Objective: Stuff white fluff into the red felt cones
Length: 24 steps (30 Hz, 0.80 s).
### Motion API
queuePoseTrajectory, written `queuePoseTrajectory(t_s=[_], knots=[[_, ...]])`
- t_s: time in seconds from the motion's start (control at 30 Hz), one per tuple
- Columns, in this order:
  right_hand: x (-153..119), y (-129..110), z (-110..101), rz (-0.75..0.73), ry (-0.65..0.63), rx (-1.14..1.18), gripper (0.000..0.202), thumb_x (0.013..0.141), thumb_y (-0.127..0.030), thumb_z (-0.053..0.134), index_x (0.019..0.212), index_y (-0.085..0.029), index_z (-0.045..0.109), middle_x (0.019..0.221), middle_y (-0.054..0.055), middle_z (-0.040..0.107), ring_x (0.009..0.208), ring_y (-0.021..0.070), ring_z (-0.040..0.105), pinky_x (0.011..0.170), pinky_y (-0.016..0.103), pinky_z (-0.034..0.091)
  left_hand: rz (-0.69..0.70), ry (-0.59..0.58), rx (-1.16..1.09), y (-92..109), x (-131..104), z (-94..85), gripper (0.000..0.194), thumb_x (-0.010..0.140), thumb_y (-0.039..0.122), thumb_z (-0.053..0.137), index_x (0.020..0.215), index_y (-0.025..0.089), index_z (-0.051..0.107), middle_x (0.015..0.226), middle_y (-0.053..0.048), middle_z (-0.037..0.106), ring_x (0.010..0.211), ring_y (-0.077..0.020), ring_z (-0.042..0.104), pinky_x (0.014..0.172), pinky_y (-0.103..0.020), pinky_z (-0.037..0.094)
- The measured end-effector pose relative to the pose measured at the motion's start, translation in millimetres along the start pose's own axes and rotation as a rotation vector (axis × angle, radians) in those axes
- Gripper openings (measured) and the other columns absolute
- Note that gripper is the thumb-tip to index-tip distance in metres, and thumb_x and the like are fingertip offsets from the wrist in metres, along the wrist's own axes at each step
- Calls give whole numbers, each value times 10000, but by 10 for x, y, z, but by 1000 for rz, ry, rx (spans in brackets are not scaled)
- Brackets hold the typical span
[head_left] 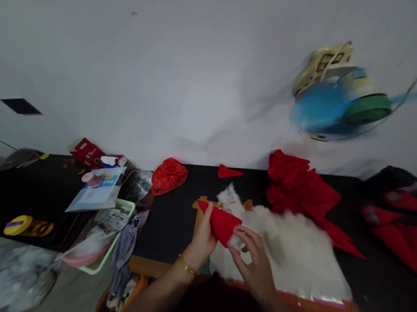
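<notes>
A small red cone-shaped felt hat (224, 224) lies across my hands, its point toward the upper left. My left hand (203, 237) is wrapped round its narrower part, with a gold bangle at the wrist. At the wide end, white stuffing (236, 241) bulges out of the opening. The fingers of my right hand (252, 256) are bent and pinch at that stuffing. Just beyond and to the right, a broad heap of white fluffy stuffing (295, 257) covers part of the black table. The inside of the hat is hidden.
At the back lies another red cone (230, 172), with a red plastic bag (169, 176) to its left. Red fabric (300, 188) is piled behind the stuffing; more red cones (405, 235) lie at right. A wall fan (338, 101) hangs above. A green-rimmed basket (114, 246) stands left.
</notes>
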State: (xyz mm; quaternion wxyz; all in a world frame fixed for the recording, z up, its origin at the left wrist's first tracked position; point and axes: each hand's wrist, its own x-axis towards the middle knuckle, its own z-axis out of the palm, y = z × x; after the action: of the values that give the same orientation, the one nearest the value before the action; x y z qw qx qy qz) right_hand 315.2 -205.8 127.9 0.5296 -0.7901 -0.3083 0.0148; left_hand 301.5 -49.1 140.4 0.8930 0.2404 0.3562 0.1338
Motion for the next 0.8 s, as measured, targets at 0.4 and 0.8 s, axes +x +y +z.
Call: queuePoseTrajectory(t_s=[0.4, 0.8], knots=[[-52, 297, 111, -172, -121, -143, 345, 935, -143, 455, 1184, -228, 678, 1131, 109, 712, 1013, 258, 632, 885, 444, 566, -122, -122, 102, -71, -109, 76, 415, 706, 433, 834, 981, 148, 708, 1098, -176, 739, 1194, -325, 642, 1071, -442, 480], [-69, 419, 170, -122, -166, -184, 240, 818, -115, 491, 982, -219, 634, 898, 76, 696, 893, 256, 659, 758, 377, 590, -94, -37, 94, -205, -189, -7, 443, 659, 421, 877, 965, 168, 681, 1004, -136, 744, 1124, -313, 669, 1042, -445, 494]])
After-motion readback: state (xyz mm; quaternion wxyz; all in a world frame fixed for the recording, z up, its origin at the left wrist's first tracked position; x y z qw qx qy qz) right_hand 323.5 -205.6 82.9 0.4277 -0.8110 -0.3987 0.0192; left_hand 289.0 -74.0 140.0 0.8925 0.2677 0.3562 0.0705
